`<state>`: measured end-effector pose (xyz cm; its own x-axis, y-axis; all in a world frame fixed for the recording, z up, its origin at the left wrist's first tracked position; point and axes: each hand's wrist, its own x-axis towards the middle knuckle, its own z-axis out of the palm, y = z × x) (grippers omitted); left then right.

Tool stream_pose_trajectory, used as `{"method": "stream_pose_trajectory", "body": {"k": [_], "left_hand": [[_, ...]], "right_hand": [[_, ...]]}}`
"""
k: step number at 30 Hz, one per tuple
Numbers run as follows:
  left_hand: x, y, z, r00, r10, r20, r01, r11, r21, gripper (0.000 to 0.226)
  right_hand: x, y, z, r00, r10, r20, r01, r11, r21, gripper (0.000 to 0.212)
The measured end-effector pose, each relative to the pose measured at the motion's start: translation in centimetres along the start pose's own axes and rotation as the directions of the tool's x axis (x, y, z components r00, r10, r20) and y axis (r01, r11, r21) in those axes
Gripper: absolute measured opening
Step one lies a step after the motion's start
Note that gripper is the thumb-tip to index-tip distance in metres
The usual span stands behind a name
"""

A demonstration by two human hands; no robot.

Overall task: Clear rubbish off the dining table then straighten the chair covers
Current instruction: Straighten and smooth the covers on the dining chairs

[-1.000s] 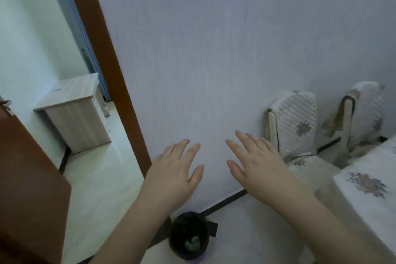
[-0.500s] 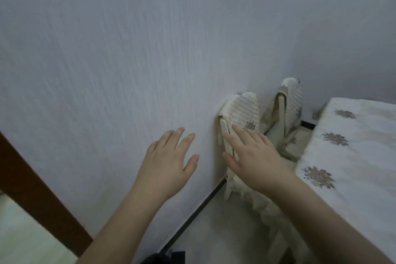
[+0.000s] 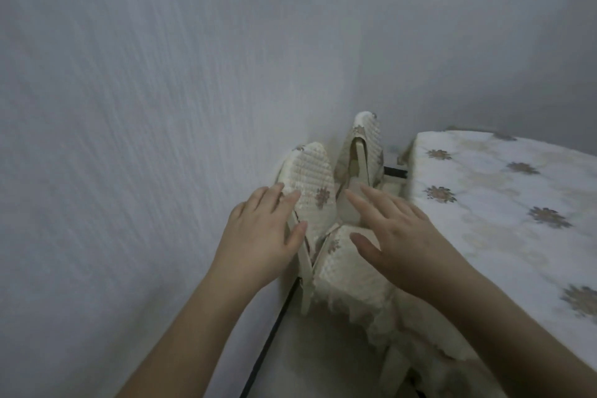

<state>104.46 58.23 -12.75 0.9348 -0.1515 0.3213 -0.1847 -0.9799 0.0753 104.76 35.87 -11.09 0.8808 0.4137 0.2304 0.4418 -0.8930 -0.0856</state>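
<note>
Our two hands are out in front of us, both flat with the fingers straight and spread, and they hold nothing. Our left hand (image 3: 261, 236) is at the back of the near chair (image 3: 311, 200), close beside the wall (image 3: 129, 107), and its fingertips seem to touch the bumpy cream chair cover (image 3: 315, 181) there, though we cannot be sure. Our right hand (image 3: 397, 236) hangs just over the seat of the same chair, where the seat cover (image 3: 349, 271) lies with its frilly edge hanging down; we cannot tell if it touches. To the right of our right hand is the dining table (image 3: 504, 203), under a white cloth with brown flowers, and we see no rubbish on the part that shows. Just past our fingers stands a second chair (image 3: 365, 152), and its cover looks slipped to one side, with bare wood showing. We think the rubbish part is done and the chair cover part is just starting. Next we need to take hold of the near cover with both hands, pull it smooth and even over the back and seat, then do the far one.
</note>
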Motion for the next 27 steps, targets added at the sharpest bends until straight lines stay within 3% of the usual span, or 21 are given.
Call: {"method": "stream_pose_trajectory", "body": {"k": [8,17,27], "left_hand": [[9.0,-1.6,2.9,1.0,0.02,-0.017,-0.019,0.999,0.028,0.072],[18.2,-2.6,6.4,0.998,-0.05,0.039,0.047,0.996,0.071,0.075],[24.4,-6.7,11.6,0.992,-0.095,0.08,0.088,0.992,0.093,0.062]], "right_hand": [[6.6,5.8,2.7,0.999,0.033,0.013,-0.033,0.999,0.036,0.06],[17.4,11.9,5.0,0.999,-0.011,0.032,0.008,0.996,0.087,0.061],[26.5,11.6,9.1,0.999,-0.042,0.001,0.042,0.998,0.048,0.067]]}}
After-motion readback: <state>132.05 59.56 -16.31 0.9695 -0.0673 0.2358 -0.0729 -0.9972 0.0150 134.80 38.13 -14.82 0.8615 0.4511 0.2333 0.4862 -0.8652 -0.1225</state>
